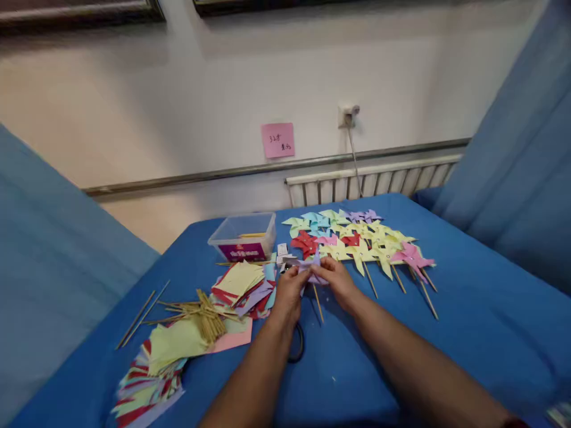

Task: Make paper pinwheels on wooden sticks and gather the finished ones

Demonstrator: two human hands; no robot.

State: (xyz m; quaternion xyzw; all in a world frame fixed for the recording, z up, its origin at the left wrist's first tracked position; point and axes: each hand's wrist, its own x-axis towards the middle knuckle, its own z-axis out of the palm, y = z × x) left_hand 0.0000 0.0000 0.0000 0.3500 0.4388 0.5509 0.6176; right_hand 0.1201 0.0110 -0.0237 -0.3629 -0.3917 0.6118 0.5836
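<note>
Both my hands meet over a blue-covered table point(468, 321). My left hand point(289, 292) and my right hand point(335, 279) together grip a purple paper pinwheel point(312, 268) whose wooden stick point(317, 303) points down toward me. Just beyond lies a row of several finished pinwheels point(361, 238) in yellow, red, pink, blue and purple, sticks pointing toward me. Left of my hands sit a stack of coloured paper squares point(243, 282) and a loose pile of wooden sticks point(203, 315).
A clear plastic box point(243, 238) stands at the table's far left-centre. More coloured paper point(147, 380) lies at the near left edge. A dark ring-shaped object point(298, 348) lies under my left forearm. Blue curtains hang at both sides; a radiator point(370, 181) and a pink note point(278, 140) are on the wall.
</note>
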